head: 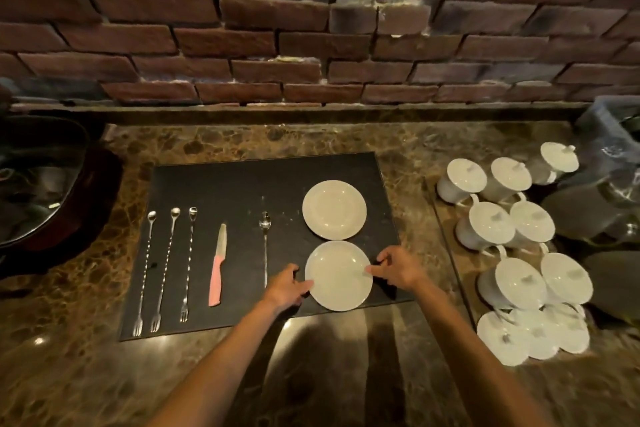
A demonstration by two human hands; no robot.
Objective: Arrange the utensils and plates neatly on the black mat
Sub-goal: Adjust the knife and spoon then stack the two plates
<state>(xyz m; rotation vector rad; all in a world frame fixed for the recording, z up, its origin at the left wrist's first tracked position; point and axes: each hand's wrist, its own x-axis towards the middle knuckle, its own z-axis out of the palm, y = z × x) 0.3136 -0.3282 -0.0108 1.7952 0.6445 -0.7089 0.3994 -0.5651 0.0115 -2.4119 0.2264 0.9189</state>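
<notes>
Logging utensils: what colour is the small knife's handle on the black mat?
Pink, on the small pale-bladed knife; head view.

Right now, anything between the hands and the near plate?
No. Left hand and right hand already touch the near plate at opposite rims. It lies flat on the mat, just short of the far plate.

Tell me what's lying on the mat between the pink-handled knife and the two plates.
In the head view, one long-handled spoon lies between the pink-handled knife and the plates, its bowl toward the wall. The rest of that stretch is bare black mat.
</notes>
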